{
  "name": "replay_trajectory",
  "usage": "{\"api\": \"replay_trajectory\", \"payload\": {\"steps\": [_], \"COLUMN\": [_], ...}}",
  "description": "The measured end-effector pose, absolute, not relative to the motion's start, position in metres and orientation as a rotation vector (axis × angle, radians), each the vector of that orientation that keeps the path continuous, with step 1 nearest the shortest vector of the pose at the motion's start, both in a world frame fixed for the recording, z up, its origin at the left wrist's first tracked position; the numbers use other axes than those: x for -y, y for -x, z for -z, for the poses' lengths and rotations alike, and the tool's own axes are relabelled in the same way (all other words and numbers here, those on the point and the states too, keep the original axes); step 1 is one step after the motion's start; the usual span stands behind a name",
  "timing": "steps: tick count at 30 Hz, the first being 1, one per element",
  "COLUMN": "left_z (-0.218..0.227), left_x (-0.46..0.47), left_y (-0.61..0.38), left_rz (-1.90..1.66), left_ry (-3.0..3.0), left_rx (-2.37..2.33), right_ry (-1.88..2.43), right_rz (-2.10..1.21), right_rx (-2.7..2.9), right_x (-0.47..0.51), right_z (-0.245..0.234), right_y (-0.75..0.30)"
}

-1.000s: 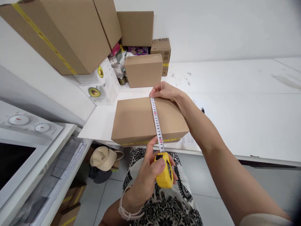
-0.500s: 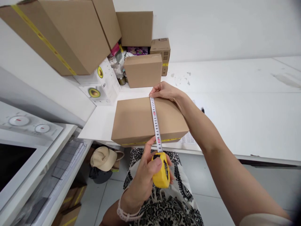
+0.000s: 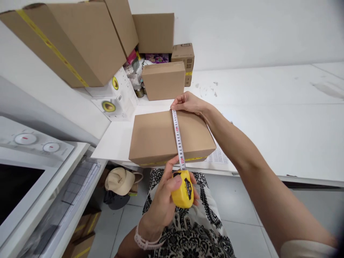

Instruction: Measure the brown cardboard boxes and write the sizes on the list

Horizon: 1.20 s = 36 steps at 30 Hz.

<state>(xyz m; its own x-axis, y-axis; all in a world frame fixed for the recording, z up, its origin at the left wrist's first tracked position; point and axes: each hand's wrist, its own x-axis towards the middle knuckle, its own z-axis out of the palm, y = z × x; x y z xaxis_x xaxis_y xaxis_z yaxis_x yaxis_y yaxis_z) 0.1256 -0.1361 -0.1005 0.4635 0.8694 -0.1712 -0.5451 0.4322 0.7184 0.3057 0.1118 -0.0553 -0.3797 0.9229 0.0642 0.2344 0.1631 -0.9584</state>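
Note:
A brown cardboard box point(image 3: 153, 134) lies on the white table with yellow tape along its near side. Across its top runs the white blade of a yellow tape measure point(image 3: 183, 190), numbers facing up. My left hand point(image 3: 166, 197) is wrapped around the tape measure's case, just off the near edge of the box, its thumb on the case and a finger beside the blade. At the box's far edge, my right hand point(image 3: 189, 103) pinches the blade's end between thumb and fingers. The very tip of the blade is hidden under those fingers.
Behind the box stand a smaller carton point(image 3: 163, 81) and white boxes with avocado pictures point(image 3: 109, 106). A large taped carton point(image 3: 86, 39) rests on top of them at the left. A printed sheet point(image 3: 218, 156) lies right of the box; a microwave point(image 3: 24, 161) stands at the left.
The tape measure's case has moved slightly up toward the box in my left hand, with a little less blade showing. My right hand stays at the far edge.

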Motion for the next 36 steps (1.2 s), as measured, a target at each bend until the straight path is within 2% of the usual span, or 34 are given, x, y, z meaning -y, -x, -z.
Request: {"api": "replay_trajectory", "payload": {"steps": [7, 10, 13, 15, 18, 21, 24, 26, 30, 36], "left_z": [0.107, 0.109, 0.106, 0.102, 0.101, 0.112, 0.134, 0.145, 0.138, 0.074], "left_x": [0.146, 0.152, 0.157, 0.156, 0.148, 0.13, 0.11, 0.101, 0.096, 0.074], "left_y": [-0.118, -0.108, -0.084, -0.061, -0.023, 0.005, 0.015, 0.015, 0.012, 0.012], "left_rz": [-0.913, -0.899, -1.003, -1.175, -1.509, -1.779, -1.811, -1.729, -1.648, -1.622], "left_ry": [-0.728, -0.765, -0.813, -0.851, -0.886, -0.858, -0.848, -0.83, -0.754, -0.915], "left_rx": [-0.547, -0.563, -0.664, -0.808, -1.039, -1.204, -1.202, -1.131, -0.984, -0.887], "right_ry": [0.74, 0.75, 0.829, 0.917, 1.11, 1.295, 1.331, 1.26, 1.182, 1.241], "right_rz": [-1.045, -0.929, -0.797, -0.713, -0.658, -0.792, -0.978, -1.069, -1.063, -0.859], "right_rx": [1.739, 1.718, 1.64, 1.545, 1.378, 1.313, 1.361, 1.45, 1.566, 1.428], "right_x": [-0.058, -0.02, 0.013, 0.031, 0.054, 0.072, 0.085, 0.09, 0.096, 0.092], "right_z": [0.005, -0.014, -0.013, 0.006, 0.061, 0.13, 0.179, 0.189, 0.164, 0.108], "right_y": [-0.318, -0.324, -0.336, -0.35, -0.373, -0.385, -0.38, -0.371, -0.359, -0.353]}}
